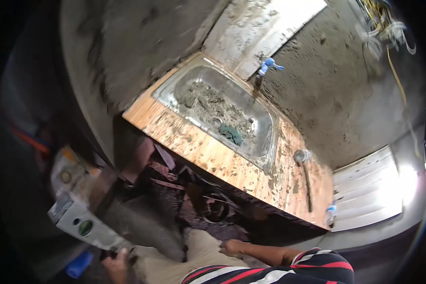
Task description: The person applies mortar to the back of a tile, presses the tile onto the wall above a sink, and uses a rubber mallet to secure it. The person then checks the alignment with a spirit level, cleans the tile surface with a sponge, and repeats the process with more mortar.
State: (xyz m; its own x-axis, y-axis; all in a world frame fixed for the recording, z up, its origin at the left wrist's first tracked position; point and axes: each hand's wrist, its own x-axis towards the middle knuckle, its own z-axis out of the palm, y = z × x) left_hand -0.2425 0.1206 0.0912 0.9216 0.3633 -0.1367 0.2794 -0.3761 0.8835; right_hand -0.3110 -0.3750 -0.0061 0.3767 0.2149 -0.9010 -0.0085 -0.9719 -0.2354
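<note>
At the lower left, my left hand (117, 266) is closed around the near end of a long grey spirit level (92, 230). A green oval window and a dark round hole show on the level's side, and its far end points up and left. My right hand (232, 247) is beside my knee in beige trousers (201, 244); its fingers are mostly hidden, so their pose is unclear. Ahead of me, a steel sink (264, 142) is set in a wood-patterned countertop (199, 146) spattered with mortar. Inside the sink lie wet mortar (213, 102) and a dark green clump (230, 134).
A blue-handled tap (268, 65) sticks out of the plastered wall (317, 80). On the countertop's right lies a mallet-like tool (307, 182), with a clear bottle (331, 213) at the edge. Debris (165, 170) lies underneath. A blue object (79, 264) is at lower left.
</note>
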